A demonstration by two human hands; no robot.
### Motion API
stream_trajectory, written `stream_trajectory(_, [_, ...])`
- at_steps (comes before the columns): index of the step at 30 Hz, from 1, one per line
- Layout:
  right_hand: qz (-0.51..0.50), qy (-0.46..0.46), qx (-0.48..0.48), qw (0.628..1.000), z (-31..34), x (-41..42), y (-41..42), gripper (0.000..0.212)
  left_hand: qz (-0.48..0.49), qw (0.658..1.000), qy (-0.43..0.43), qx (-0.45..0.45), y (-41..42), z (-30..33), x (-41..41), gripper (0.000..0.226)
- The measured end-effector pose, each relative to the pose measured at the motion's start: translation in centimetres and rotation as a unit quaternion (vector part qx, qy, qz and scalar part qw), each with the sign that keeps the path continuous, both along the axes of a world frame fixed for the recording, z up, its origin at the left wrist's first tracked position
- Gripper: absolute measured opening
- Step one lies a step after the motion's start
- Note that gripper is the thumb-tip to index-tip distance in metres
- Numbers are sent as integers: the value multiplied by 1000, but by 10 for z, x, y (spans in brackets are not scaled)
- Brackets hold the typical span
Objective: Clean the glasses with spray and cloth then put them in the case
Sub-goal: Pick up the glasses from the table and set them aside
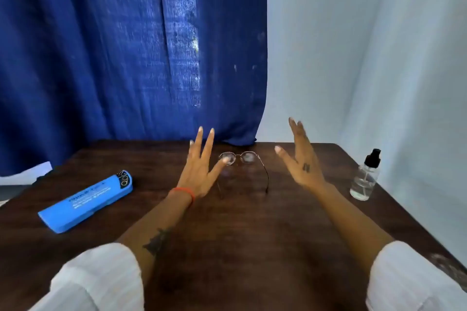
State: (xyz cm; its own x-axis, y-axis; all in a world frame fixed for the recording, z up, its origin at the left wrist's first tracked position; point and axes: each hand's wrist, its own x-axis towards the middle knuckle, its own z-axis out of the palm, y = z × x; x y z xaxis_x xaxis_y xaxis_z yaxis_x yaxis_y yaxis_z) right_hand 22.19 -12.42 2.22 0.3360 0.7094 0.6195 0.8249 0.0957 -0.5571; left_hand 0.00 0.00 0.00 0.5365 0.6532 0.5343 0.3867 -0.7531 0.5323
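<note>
Dark wood-grain table (240,235) mid-frame, round wire-rimmed glasses (242,159) between spread, empty left hand (199,171) and right hand (300,159).

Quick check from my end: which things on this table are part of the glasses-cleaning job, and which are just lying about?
Part of the job:
- glasses, temples unfolded, at the table's middle between both open hands
- spray bottle, upright at the right
- blue case, closed, at the left
- no cloth in view

Just lying about:
- blue curtain behind the table
- white sheet at the far left edge
</note>
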Motion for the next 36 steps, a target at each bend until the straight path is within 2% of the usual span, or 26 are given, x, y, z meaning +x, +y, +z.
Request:
stream_trajectory(3, [-19,64,1,998,-28,6,4,80,12,995,-49,-91,8,-24,-5,79])
stream_trajectory(6, [-45,100,-10,994,-53,15,19,83,24,982,-68,-176,21,-41,-1,95])
stream_trajectory(10, [-8,139,-44,989,-66,23,47,78,-26,977,-79,-195,46,-48,12,100])
stream_trajectory(13, [20,104,-44,993,-69,27,65,67,-40,982,-69,-172,61,-47,20,87])
stream_trajectory(18, [-1,34,-51,998,-66,27,77,30,-35,995,-1,-95,72,-48,30,37])
stream_trajectory(21, [-18,38,-33,999,-62,25,76,22,-18,995,-28,-93,69,-46,31,21])
stream_trajectory(26, [6,38,-42,998,-62,12,63,20,15,990,-97,-106,50,-41,27,18])
stream_trajectory(32, [-3,66,11,998,-55,-5,25,10,3,982,-145,-121,14,-24,13,15])
stream_trajectory(36, [17,175,27,984,-53,-17,-16,13,-35,971,-169,-167,-21,-17,1,13])
